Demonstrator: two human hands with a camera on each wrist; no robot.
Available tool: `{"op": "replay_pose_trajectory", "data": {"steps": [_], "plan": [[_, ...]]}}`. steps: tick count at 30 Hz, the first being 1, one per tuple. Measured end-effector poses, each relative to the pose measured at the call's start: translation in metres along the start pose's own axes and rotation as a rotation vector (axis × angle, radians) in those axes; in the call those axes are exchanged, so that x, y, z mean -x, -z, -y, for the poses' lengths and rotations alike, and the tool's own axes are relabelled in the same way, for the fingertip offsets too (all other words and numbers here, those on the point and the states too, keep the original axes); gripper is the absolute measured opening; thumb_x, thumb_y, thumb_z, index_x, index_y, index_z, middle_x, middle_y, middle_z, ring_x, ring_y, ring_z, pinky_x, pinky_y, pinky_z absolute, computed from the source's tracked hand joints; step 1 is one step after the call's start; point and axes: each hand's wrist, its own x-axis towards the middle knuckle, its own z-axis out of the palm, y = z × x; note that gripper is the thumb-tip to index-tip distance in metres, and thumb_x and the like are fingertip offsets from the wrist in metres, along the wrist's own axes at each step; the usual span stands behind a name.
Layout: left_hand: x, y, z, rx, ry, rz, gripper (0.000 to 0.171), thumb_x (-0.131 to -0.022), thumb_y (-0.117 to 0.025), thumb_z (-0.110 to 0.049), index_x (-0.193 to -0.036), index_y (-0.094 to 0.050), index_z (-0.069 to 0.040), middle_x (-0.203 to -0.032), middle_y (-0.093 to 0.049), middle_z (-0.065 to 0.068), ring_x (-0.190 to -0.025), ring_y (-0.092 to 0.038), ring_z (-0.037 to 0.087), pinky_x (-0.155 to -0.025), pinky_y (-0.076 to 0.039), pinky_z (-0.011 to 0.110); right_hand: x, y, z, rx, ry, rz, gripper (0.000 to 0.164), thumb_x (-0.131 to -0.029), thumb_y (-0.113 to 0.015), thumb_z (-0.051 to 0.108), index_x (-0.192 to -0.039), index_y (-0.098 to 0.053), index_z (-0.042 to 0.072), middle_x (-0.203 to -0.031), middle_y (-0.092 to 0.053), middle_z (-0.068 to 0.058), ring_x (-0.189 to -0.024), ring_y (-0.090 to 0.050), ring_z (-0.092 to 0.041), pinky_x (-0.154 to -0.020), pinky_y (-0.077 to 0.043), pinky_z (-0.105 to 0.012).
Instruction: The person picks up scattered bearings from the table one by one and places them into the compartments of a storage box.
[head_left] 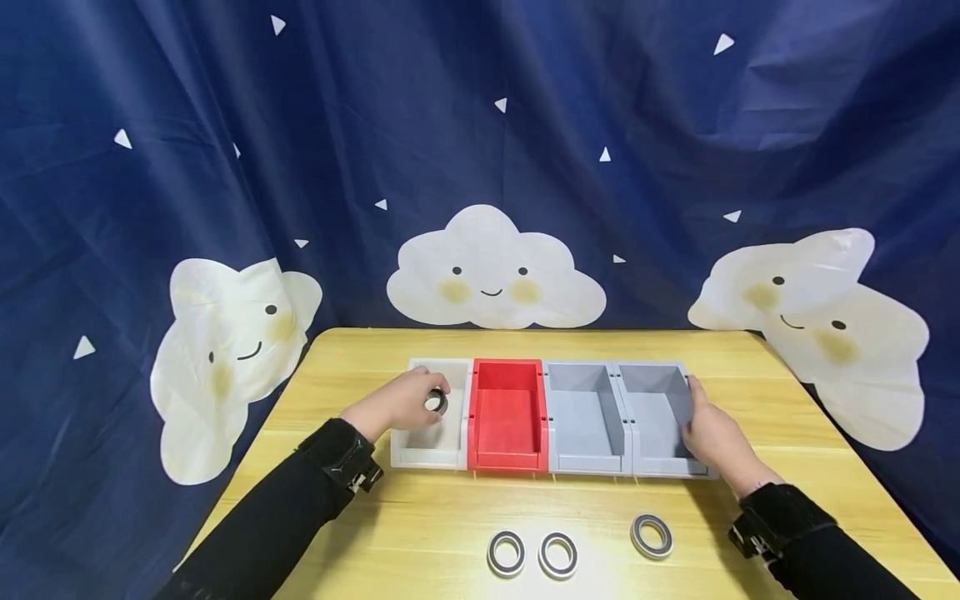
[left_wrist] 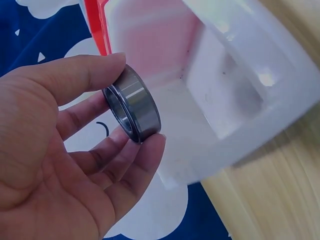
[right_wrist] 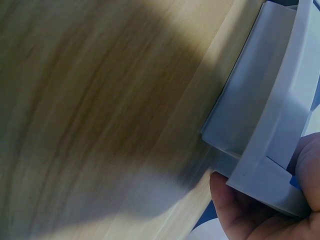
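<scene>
My left hand (head_left: 407, 402) pinches a ball bearing (left_wrist: 141, 107) between thumb and fingertips, over the white bin (head_left: 429, 457) at the left end of the row. In the left wrist view, the steel outer ring of the bearing faces the bin's inside. At the row's other end, my right hand (head_left: 718, 437) grips the side wall of the outer grey bin (head_left: 670, 467). The right wrist view has its thumb and fingers on either side of that bin's wall (right_wrist: 272, 185).
Between the end bins stand a red bin (head_left: 507, 461) and another grey bin (head_left: 588, 463). Nearer on the wooden table (head_left: 420, 533) lie three bearings: a left one (head_left: 492, 562), a middle one (head_left: 545, 564) and a right one (head_left: 639, 542). Behind hangs a blue curtain (head_left: 450, 125).
</scene>
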Motion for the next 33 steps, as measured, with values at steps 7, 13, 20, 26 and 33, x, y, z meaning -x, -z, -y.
{"op": "replay_pose_trajectory", "data": {"steps": [7, 13, 20, 26, 33], "plan": [[-0.012, -0.003, -0.001, -0.015, 0.019, 0.019, 0.035, -0.081, -0.078, -0.009, -0.114, -0.065, -0.005, -0.106, -0.060, 0.010, -0.101, -0.056, 0.024, -0.097, -0.046, 0.041, -0.002, -0.003, 0.001, -0.011, -0.009, -0.002, 0.081, -0.084, -0.061, -0.004, -0.145, -0.013, -0.022, -0.075, -0.061, -0.029, -0.065, -0.061, -0.035, -0.058, -0.050, -0.052], [-0.018, -0.010, 0.003, -0.030, 0.077, 0.025, 0.032, -0.082, -0.079, -0.011, -0.111, -0.066, -0.007, -0.105, -0.059, 0.009, -0.100, -0.056, 0.023, -0.096, -0.047, 0.041, -0.002, -0.004, 0.003, -0.020, -0.006, 0.002, 0.080, -0.084, -0.061, -0.004, -0.145, -0.013, -0.022, -0.075, -0.061, -0.029, -0.065, -0.061, -0.034, -0.058, -0.049, -0.052], [-0.028, -0.018, 0.000, -0.063, 0.095, -0.004, 0.033, -0.081, -0.080, -0.012, -0.111, -0.067, -0.006, -0.104, -0.061, 0.010, -0.102, -0.057, 0.024, -0.096, -0.047, 0.041, -0.001, -0.001, 0.000, -0.010, -0.022, -0.002, 0.080, -0.084, -0.061, -0.004, -0.146, -0.013, -0.022, -0.078, -0.061, -0.031, -0.068, -0.062, -0.037, -0.061, -0.050, -0.054], [-0.033, -0.022, -0.001, -0.072, 0.111, -0.001, 0.033, -0.079, -0.082, -0.010, -0.108, -0.067, -0.006, -0.103, -0.061, 0.011, -0.101, -0.057, 0.024, -0.094, -0.048, 0.041, 0.000, -0.001, -0.001, -0.012, -0.019, -0.006, 0.080, -0.084, -0.062, -0.003, -0.145, -0.014, -0.022, -0.078, -0.061, -0.031, -0.067, -0.062, -0.037, -0.060, -0.050, -0.054], [-0.034, -0.031, 0.001, -0.047, 0.145, 0.020, 0.033, -0.079, -0.081, -0.009, -0.108, -0.067, -0.006, -0.101, -0.058, 0.011, -0.096, -0.056, 0.024, -0.092, -0.049, 0.041, 0.000, -0.003, -0.002, -0.007, -0.013, -0.009, 0.080, -0.083, -0.062, -0.004, -0.145, -0.015, -0.023, -0.074, -0.060, -0.027, -0.064, -0.060, -0.032, -0.057, -0.049, -0.051]]}}
